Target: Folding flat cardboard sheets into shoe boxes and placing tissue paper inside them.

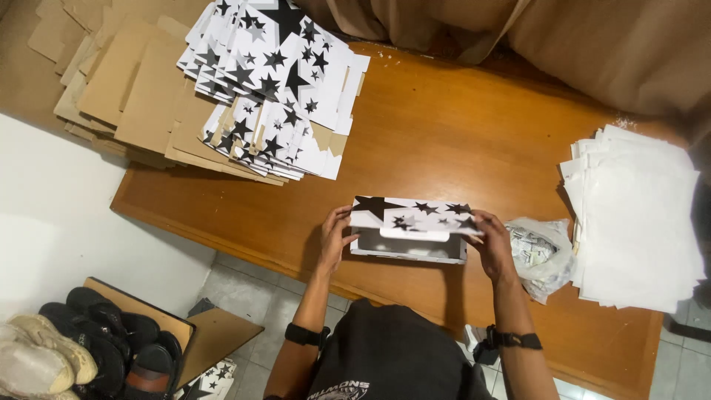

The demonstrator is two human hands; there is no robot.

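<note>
A white cardboard box (412, 222) printed with black stars sits on the wooden table (444, 133) near its front edge, its lid partly raised. My left hand (335, 238) grips the box's left end. My right hand (491, 241) holds the right end, thumb on the lid. Both wrists wear black bands.
Flat star-printed box blanks (274, 81) lie stacked at the back left, beside plain brown cardboard sheets (126, 81). A pile of white paper sheets (637, 222) lies at the right, with a clear plastic bag (537, 252) of small items next to it. Shoes (81, 348) rest on the floor at lower left.
</note>
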